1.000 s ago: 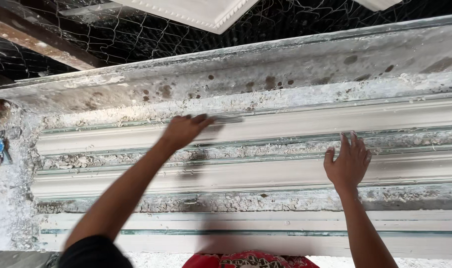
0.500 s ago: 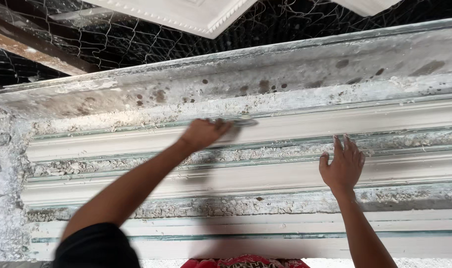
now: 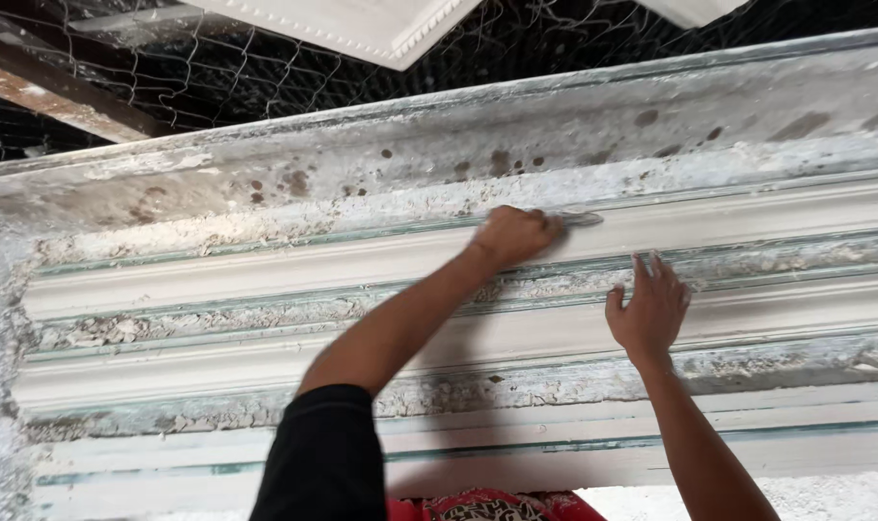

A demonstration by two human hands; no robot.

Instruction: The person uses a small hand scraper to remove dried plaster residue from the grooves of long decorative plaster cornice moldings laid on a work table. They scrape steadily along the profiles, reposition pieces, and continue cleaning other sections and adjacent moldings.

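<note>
A long white plaster cornice moulding (image 3: 265,265) runs across the view, with rough crumbly plaster in its grooves. My left hand (image 3: 516,234) is closed around a small flat metal scraper (image 3: 582,219), whose blade lies against the upper band of the moulding. My right hand (image 3: 651,309) rests flat with spread fingers on a lower band, a little to the right and below the left hand. It holds nothing.
Above the moulding is a stained grey plaster ledge (image 3: 555,135). Wire mesh (image 3: 217,68), a wooden beam (image 3: 53,92) and a white decorative ceiling panel (image 3: 362,24) lie beyond it. A red patterned cloth (image 3: 478,507) shows at the bottom edge.
My left hand with the scraper has slid to the right along the upper band. My right hand has stayed on the lower band, now closer to the left hand.
</note>
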